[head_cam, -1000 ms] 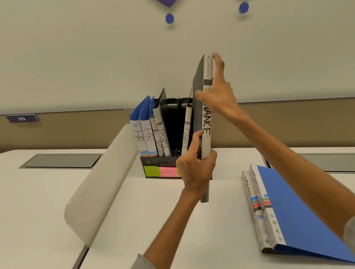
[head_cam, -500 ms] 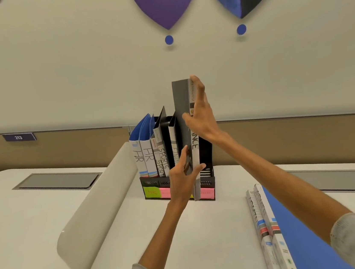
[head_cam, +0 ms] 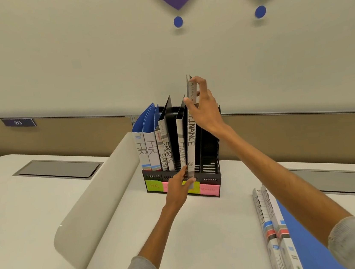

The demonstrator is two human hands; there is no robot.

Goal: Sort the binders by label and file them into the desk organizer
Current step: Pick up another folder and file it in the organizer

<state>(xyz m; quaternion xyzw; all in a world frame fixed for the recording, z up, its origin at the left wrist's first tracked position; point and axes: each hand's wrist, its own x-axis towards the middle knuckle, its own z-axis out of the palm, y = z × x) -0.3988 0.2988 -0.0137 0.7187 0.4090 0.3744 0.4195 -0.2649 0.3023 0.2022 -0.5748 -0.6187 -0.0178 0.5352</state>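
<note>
A black desk organizer stands on the white desk, with yellow and pink sticky labels along its front. Two blue HR binders, a SPORTS binder and one FINANCE binder stand in its slots. Both hands hold a second grey FINANCE binder upright at the organizer's front, beside the first FINANCE binder. My right hand grips its top end. My left hand pinches its bottom end, just in front of the labels.
Two blue binders lie flat on the desk at the right. A curved white divider panel runs along the left of the desk. Grey cable hatches sit in the desks. The wall is close behind the organizer.
The FINANCE binder has moved forward from above the desk to the organizer and turned upright, its lower end now at the slot beside the other FINANCE binder. Both hands went with it.
</note>
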